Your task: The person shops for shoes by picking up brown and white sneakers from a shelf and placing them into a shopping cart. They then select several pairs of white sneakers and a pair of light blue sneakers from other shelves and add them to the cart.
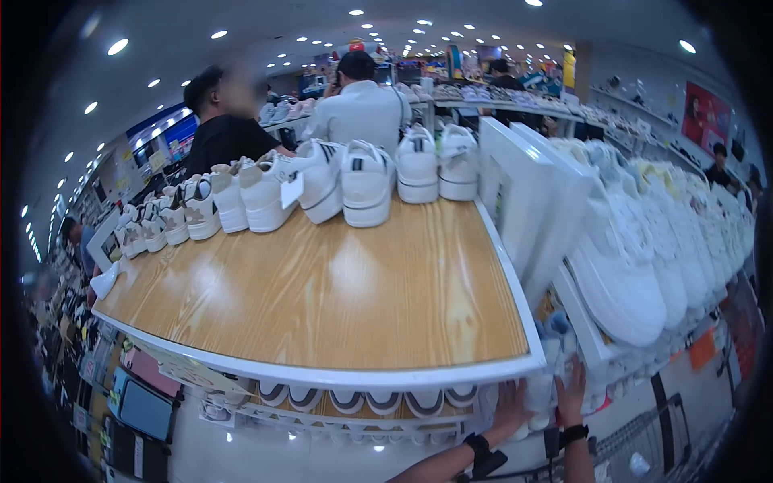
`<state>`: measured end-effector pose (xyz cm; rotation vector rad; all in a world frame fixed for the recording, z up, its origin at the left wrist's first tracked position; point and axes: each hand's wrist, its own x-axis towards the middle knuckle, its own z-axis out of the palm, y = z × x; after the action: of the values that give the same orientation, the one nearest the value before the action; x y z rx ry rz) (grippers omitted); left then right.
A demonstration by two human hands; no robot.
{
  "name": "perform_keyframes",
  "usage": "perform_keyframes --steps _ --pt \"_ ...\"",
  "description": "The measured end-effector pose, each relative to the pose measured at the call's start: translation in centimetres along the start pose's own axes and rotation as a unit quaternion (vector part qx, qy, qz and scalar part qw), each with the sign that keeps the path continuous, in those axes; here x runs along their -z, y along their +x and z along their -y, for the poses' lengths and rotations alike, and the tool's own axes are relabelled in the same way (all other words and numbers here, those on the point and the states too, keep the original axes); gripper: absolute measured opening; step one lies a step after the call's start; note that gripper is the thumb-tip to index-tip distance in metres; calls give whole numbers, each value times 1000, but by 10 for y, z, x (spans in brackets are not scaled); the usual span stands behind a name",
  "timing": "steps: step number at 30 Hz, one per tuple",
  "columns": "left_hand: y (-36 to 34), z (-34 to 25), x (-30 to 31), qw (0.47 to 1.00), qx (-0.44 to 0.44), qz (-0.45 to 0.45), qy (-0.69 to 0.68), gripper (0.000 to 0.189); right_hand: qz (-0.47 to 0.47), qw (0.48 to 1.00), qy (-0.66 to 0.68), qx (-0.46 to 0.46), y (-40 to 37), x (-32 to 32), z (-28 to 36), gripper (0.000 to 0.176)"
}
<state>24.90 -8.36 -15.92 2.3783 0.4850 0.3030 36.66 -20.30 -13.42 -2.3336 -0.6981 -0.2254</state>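
Observation:
At the lower right, just below the corner of the wood-topped display table point(322, 298), both my hands reach forward. My left hand point(510, 412) is open, its fingers stretched out close to the table's white front edge and the pale shoes beneath. A little to its right, my right hand point(571, 393) is open too, with fingers spread upward beside light-coloured shoes on the lower level. A grey-blue shoe point(557, 325) lies just beyond the fingertips. Dark bands circle both wrists.
White sneakers point(366, 185) line the table's far edge. White upright panels point(523, 201) divide it from a rack of white shoes point(620, 282) at right. More shoes point(346, 401) sit on a shelf below. A shopping cart point(644, 439) stands lower right. People point(362, 109) are beyond the table.

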Motion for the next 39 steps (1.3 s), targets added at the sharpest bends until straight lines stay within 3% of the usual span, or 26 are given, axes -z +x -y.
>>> perform_keyframes --steps 1,2,4,5,7,10,12,13,14,15,16,18,19,21,23,24,25,26,27,29,30,33,37,39 --pt "1 -3 2 1000 12 5 -11 92 -17 999 -14 38 0 7 -3 68" --pt "2 -7 3 999 19 19 -23 92 3 999 -5 37 1 27 8 70" --pt "4 3 -4 994 -50 -12 -93 89 19 999 29 17 -7 74 23 69" --pt "3 -7 -1 994 -28 -35 -98 87 7 999 39 21 -16 99 20 66" --pt "-9 -31 11 994 -60 -84 -32 87 -27 998 50 20 -40 148 10 59" --pt "-24 -82 17 987 -134 -72 -49 64 -66 996 34 -55 -101 221 -38 51" --pt "-35 -125 16 982 -157 50 -94 56 -87 990 25 -104 -144 255 -83 46" --pt "-45 -149 9 979 -169 62 -99 56 -100 982 -75 -142 -176 272 -115 45" --pt "-52 -167 4 964 -217 134 -76 54 -109 963 -171 -180 -208 285 -143 44" --pt "-59 -182 -5 942 -261 202 -52 53 -90 938 -220 -254 -243 298 -169 45" --pt "-66 -194 -19 940 -265 206 -54 53 -68 906 -265 -324 -278 313 -191 47" --pt "-83 -214 -51 892 -313 326 5 51 -41 842 -233 -485 -329 344 -218 50" --pt "-89 -229 -53 866 -319 382 48 51 -55 845 -237 -476 -356 355 -235 51" --pt "-98 -239 -77 861 -301 401 86 51 -65 851 -241 -462 -405 363 -265 51" --pt "-108 -246 -91 864 -267 399 149 48 -143 813 -271 -495 -443 354 -295 47" --pt "-111 -236 -106 868 -261 395 148 48 -139 818 -270 -489 -452 345 -312 47" --pt "-113 -217 -127 888 -264 348 147 44 -156 795 -83 -580 -458 334 -328 46" --pt "-116 -212 -130 904 -266 300 147 40 -163 736 108 -648 -458 329 -332 46" --pt "-118 -207 -132 906 -262 297 150 40 -170 693 257 -651 -462 327 -335 42" --pt "-119 -195 -129 773 -286 423 376 38 -165 684 307 -641 -465 325 -339 40" --pt "-121 -190 -129 772 -285 422 380 38 -164 673 350 -631 -466 325 -340 38" --pt "-122 -188 -132 866 -256 352 247 39 -163 716 306 -605 -465 324 -332 36" --pt "-123 -177 -134 869 -244 364 232 40 -189 696 305 -622 -463 324 -317 30" --pt "-128 -178 -130 859 -248 375 246 40 -198 761 149 -600 -460 324 -316 22"
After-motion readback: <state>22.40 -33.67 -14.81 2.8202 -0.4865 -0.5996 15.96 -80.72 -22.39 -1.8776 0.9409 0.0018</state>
